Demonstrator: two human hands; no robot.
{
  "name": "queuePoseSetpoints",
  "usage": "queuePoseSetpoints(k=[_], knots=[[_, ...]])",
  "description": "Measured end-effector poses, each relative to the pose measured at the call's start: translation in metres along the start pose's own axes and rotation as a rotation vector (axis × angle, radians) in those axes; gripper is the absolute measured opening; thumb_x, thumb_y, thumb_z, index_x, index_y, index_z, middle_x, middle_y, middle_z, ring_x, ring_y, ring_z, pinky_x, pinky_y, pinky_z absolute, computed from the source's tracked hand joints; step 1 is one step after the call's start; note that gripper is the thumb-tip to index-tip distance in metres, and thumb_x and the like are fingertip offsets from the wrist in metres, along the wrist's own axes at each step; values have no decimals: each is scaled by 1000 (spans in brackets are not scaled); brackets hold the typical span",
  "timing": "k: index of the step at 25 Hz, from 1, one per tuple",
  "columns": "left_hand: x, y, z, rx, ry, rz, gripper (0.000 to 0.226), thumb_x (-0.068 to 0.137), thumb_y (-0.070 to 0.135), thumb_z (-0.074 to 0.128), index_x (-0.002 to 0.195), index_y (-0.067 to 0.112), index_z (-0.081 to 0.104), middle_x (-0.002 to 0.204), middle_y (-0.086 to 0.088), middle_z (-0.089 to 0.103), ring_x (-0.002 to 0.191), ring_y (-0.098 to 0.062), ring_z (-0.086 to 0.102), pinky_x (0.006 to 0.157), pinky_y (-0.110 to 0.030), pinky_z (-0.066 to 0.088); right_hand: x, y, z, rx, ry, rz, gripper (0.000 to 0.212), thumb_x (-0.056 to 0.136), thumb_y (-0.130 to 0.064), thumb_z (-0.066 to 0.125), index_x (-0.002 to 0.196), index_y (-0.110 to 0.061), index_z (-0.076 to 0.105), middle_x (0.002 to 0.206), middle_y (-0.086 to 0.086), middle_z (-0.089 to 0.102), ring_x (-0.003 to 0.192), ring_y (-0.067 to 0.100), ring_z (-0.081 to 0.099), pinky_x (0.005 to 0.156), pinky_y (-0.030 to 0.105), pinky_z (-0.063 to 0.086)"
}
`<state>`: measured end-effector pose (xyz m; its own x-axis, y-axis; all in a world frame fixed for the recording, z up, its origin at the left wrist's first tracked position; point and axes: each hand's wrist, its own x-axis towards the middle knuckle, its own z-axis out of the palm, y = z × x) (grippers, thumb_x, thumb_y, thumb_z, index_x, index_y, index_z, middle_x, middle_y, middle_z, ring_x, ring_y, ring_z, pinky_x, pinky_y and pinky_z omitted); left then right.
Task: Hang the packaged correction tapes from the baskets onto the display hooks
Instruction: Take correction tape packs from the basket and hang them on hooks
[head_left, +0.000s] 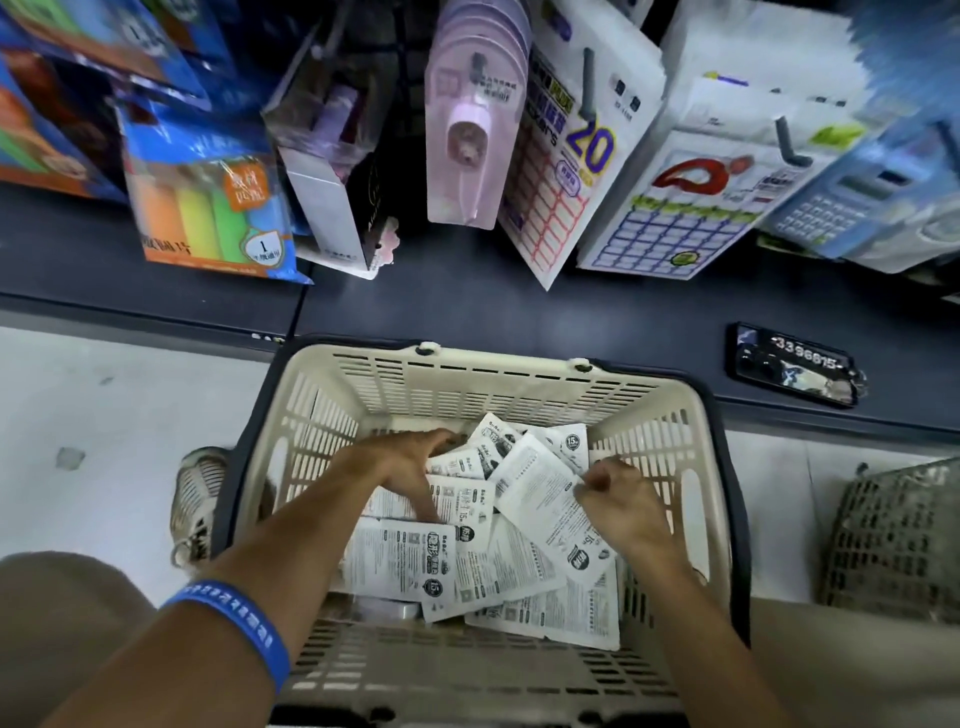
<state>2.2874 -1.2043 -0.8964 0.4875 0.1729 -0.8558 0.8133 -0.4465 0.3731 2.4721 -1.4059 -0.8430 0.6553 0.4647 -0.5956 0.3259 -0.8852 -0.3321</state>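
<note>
While right hand (621, 499) pinches one correction tape packet (540, 493) in the basket (467, 374), left hand (410, 467) lies flat, fingers spread; lift singly, hang-hole up.

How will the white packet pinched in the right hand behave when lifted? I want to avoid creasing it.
The packet looks like a thin flat card, so it is probably light and may flex when the right hand pinches only its edge. Its smooth face could slide off the loose packets overlapping in the basket.

Bare forearms; blue wristband (228, 623) with pale lettering on left wrist.
</note>
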Motion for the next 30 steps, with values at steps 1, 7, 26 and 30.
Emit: queuePoseSetpoints(k=[1,7,26,30], knots=[[-1,1,3,0,-6,10,117,56,38,98,153,36,33,150,4,54,131,-25,54,108,-42,46,-1,0,4,13,48,-29,10,92,-14,64,101,-11,69,100,6,74,92,24,68,79,31,55],[-54,8,-20,-346,337,114,52,60,22,97,100,32,65,91,17,78,81,0,72,69,-21,54,-25,-24,1,192,305,-219,9,94,-12,64,91,-20,62,80,-3,72,66,14,64,60,28,49],[-230,105,-45,-1230,580,728,59,79,49,71,134,30,66,123,9,74,118,-9,68,98,-26,52,-173,-131,-105,1384,-241,-483,36,77,-24,78,113,-21,75,114,12,76,104,32,73,86,45,61],[-220,120,-29,-1504,400,632,57,88,65,61,133,29,66,129,-8,71,121,-29,67,108,-50,49,-170,-145,-102,1361,-88,-378,31,95,-43,62,114,-23,73,104,5,79,95,24,76,85,41,60]])
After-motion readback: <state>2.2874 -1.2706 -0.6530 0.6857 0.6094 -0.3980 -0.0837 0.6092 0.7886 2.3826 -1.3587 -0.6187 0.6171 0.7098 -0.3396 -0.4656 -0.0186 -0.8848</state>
